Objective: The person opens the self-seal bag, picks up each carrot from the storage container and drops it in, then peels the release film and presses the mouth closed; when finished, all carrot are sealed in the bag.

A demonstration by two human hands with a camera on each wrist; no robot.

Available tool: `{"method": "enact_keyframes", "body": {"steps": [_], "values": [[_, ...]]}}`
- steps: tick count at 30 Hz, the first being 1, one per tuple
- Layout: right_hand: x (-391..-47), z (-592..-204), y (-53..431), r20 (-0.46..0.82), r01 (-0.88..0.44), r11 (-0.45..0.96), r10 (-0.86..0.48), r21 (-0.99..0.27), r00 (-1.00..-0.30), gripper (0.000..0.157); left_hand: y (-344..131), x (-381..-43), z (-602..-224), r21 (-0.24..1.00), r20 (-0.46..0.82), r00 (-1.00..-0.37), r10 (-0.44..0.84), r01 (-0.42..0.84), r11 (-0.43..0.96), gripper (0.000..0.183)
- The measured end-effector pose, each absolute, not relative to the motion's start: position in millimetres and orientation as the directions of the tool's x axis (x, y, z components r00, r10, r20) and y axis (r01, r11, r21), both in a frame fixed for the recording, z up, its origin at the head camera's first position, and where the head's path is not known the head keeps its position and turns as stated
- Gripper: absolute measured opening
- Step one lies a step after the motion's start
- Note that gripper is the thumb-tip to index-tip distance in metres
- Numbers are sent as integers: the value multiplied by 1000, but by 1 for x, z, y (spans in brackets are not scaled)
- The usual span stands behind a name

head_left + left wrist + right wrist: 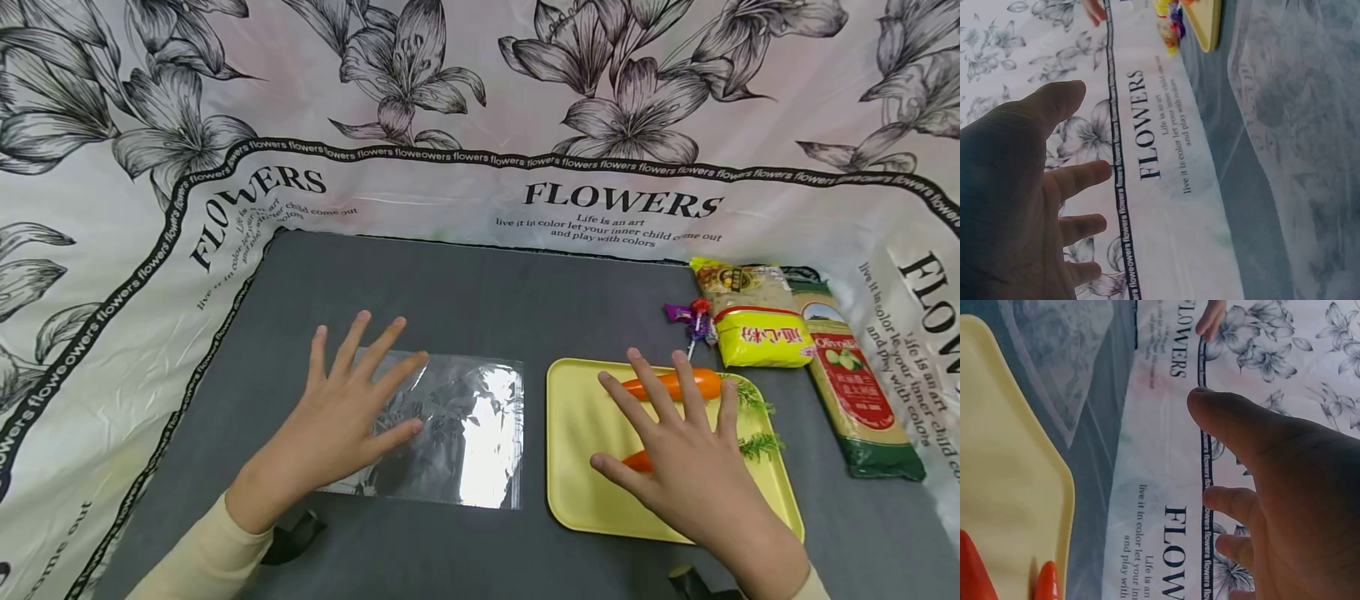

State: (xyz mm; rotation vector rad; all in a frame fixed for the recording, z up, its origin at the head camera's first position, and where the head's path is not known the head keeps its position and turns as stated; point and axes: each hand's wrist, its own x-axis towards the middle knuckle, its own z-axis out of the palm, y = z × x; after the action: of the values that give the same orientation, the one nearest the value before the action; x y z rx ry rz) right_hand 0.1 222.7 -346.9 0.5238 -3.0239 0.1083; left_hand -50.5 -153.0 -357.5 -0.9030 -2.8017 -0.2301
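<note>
My left hand (347, 417), fingers spread wide, hovers over the left part of a clear plastic bag (480, 433) that lies flat on the grey table. Above the yellow tray (573, 500) is my right hand (690, 458), also with its fingers spread and holding nothing. Two carrots with green tops lie in the tray. The upper carrot (705, 383) shows behind the fingers, while the lower carrot (637, 461) is mostly hidden by the right hand. In the left wrist view the bag (1316, 156) lies to the right of the hand. Tips of both carrots show in the right wrist view.
Right of the tray lie a yellow food packet (761, 333) and a long green-ended packet (862, 392). Wrapped lollipops (699, 321) are beside them. A white cloth with flower prints (450, 192) borders the grey surface (450, 283). Dark straps show near both wrists.
</note>
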Motion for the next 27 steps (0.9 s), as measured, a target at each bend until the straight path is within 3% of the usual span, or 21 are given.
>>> {"method": "enact_keyframes", "body": {"steps": [15,27], "values": [[3,-402,181,-40,-483,855,-499,-190,-866,80,-148,-46,-410,227,76,-819,569,570,790,67],[12,-434,163,-47,-566,807,-580,-171,-813,67,-156,-43,-447,258,46,-847,529,522,813,57]]}}
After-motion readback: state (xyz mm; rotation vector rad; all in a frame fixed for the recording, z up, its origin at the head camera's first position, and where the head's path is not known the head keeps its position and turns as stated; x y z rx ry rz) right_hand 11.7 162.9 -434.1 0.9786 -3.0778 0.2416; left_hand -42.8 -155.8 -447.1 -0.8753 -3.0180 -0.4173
